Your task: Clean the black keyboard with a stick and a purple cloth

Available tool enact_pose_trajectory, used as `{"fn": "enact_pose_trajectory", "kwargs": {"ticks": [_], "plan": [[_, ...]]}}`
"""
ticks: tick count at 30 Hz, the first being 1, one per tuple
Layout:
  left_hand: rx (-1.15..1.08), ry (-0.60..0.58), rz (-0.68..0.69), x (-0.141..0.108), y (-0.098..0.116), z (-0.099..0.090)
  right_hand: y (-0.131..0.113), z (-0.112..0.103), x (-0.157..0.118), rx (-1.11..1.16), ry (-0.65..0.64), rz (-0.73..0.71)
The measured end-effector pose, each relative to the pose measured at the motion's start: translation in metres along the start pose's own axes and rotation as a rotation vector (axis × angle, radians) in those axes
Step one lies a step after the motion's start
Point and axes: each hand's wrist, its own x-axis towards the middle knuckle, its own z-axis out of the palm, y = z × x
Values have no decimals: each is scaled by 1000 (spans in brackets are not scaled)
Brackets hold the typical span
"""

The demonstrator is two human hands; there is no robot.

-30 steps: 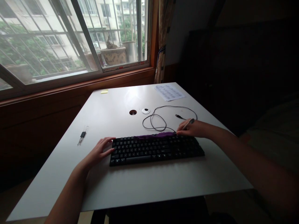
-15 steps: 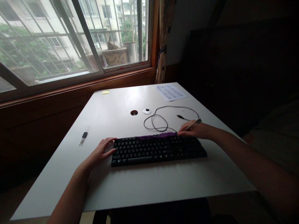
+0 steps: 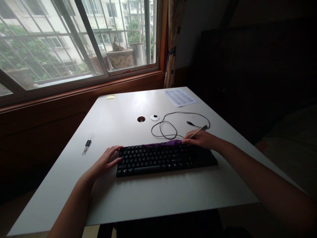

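Observation:
A black keyboard [image 3: 151, 162] lies across the white table in front of me. My left hand [image 3: 111, 158] holds its left end, fingers at the back corner and thumb at the side. Purple cloth [image 3: 170, 143] stretches along the keyboard's back edge. Above the right part of that edge, my right hand [image 3: 195, 138] is closed around a slim pen-like stick [image 3: 198, 131] with a pale shaft and a darker upper end. The stick's lower tip is hidden by the fingers, close to the cloth's right end. A black USB cable [image 3: 170, 113] loops behind the keyboard.
A black binder clip [image 3: 87, 143] lies on the left of the table [image 3: 138, 198]. Near the middle are a round cable hole [image 3: 141, 119] and its white cover [image 3: 155, 117]. Yellow sticky notes [image 3: 110, 97] and printed sheets [image 3: 182, 97] lie at the far edge, below a barred window [image 3: 74, 39].
My right hand has moved a little left along the keyboard's back edge with the stick. My left hand stays at the keyboard's left end. The whole view has shifted slightly.

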Motion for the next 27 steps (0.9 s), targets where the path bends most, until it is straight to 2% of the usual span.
{"fn": "enact_pose_trajectory", "kwargs": {"ticks": [7, 12, 19, 27], "plan": [[-11, 0, -4, 0, 3, -2, 0, 4, -1, -38, 29, -3], [-22, -9, -8, 0, 1, -1, -1, -7, -6, -132, 30, 30], [-16, -2, -7, 1, 1, -1, 6, -18, -11, -189, -3, 74], [-7, -7, -5, 0, 2, -2, -4, -26, -2, -265, -78, 47]]}}
